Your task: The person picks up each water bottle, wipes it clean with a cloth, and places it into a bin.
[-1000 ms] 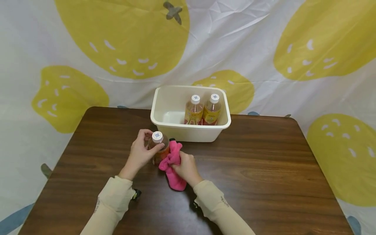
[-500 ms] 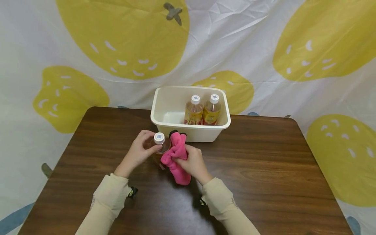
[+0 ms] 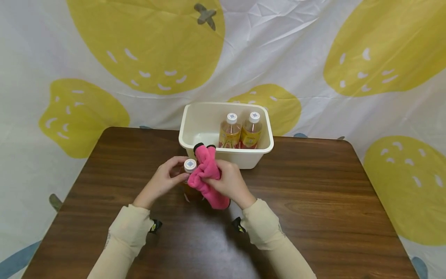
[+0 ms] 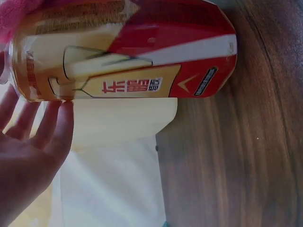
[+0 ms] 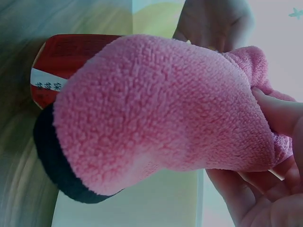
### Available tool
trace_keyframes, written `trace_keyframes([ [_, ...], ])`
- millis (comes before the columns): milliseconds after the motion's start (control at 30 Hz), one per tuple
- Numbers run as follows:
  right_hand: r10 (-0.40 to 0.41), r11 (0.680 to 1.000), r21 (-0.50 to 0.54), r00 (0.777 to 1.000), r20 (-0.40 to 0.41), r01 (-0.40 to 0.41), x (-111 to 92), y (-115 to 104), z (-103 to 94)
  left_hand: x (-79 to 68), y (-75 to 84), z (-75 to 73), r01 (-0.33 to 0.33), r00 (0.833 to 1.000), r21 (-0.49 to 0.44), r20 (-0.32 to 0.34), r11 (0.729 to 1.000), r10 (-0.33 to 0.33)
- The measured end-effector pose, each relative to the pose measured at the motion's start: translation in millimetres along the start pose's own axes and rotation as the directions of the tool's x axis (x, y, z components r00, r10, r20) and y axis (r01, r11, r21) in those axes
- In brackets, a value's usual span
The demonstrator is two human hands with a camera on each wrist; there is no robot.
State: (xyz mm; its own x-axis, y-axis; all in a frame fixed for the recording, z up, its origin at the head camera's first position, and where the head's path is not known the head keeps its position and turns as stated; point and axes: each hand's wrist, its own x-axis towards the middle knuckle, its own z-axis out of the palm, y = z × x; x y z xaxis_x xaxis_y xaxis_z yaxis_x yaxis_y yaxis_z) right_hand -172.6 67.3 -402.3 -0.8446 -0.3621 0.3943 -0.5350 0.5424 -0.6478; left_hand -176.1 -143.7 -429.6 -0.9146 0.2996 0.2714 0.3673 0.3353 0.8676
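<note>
A drink bottle [image 4: 137,61] with a red and yellow label and a white cap [image 3: 190,165] stands upright on the table in front of the tub. My left hand [image 3: 163,180] holds it near the top, thumb and fingers around its upper part. In my right hand [image 3: 230,182] is a bunched pink cloth [image 5: 161,104] with dark trim, gripped between thumb and fingers. The cloth lies against the bottle's right side and covers part of it in the head view. The bottle's lower label [image 5: 52,71] shows beside the cloth in the right wrist view.
A cream plastic tub [image 3: 226,158] stands at the back of the brown wooden table [image 3: 313,193]. Two similar bottles [image 3: 230,131] stand upright in its right half. Behind the table hangs a white curtain [image 3: 278,46] with yellow fruit prints.
My right hand has moved the pink cloth upward along the bottle, toward its neck and the tub. The left hand and bottle have shifted only slightly.
</note>
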Motion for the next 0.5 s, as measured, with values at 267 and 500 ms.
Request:
trace_keyframes([
  [267, -0.026, 0.999, -0.034, 1.0, -0.001, 0.025, 3, -1, 4.0, -0.7, -3.8, 3.8, -0.131, 0.987, 0.118, -0.082, 0.984, 0.141],
  [500, -0.001, 0.999, -0.049, 1.0, -0.01, 0.0, 4, 0, 8.6, -3.7, -2.5, 11.2, -0.073, 0.98, 0.123, -0.173, 0.99, 0.094],
])
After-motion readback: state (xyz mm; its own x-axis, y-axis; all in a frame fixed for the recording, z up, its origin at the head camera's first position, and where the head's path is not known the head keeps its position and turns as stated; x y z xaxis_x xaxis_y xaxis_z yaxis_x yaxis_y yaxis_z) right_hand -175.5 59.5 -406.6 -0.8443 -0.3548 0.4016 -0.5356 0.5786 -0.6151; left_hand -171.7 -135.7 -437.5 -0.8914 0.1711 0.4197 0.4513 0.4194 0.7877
